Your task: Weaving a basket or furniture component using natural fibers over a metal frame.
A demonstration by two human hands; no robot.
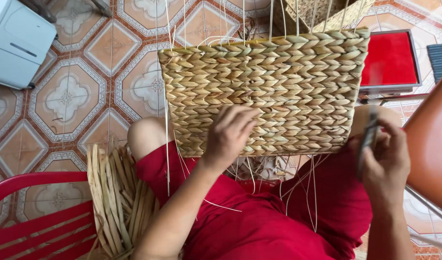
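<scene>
A rectangular woven straw basket [298, 77] rests on my lap, its braided side facing me, with thin pale reeds sticking up from its top edge. My left hand [229, 134] lies on the lower middle of that woven side, fingers curled against the braid. My right hand [385, 156] is at the basket's lower right corner, closed around a thin dark tool [368, 139] that is blurred. Loose thin reeds [307, 188] hang from beneath the basket over my red clothing [259, 226].
A bundle of dried flat straw [115, 197] lies on a red slatted chair [33, 226] at lower left. A white box [16, 43] stands at upper left on the patterned tile floor [76, 96]. A red stool [392, 60] and another woven basket [322, 12] are beyond; an orange-brown surface [433, 139] is at right.
</scene>
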